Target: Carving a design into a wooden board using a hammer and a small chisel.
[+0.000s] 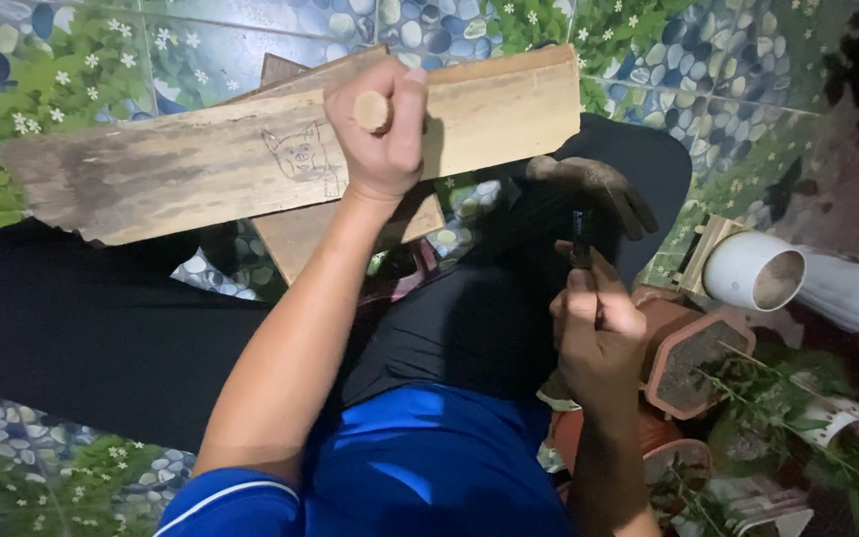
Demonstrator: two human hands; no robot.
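A long wooden plank (201,164) lies across my lap, with a small pencil drawing of an animal head (300,154) near its middle. My left hand (380,124) is closed around a round wooden tool handle (372,109), held upright against the plank just right of the drawing. A second plank (320,234) lies under the first. My right hand (594,328) is lower right, over my thigh, gripping a small dark tool (581,239) that points up.
My legs in black trousers (72,328) stretch across a pebble-and-flower patterned floor (52,70). To the right stand a white pipe (758,268), terracotta pots (693,363) with soil and green plants (807,438). My foot (594,189) rests beyond the plank.
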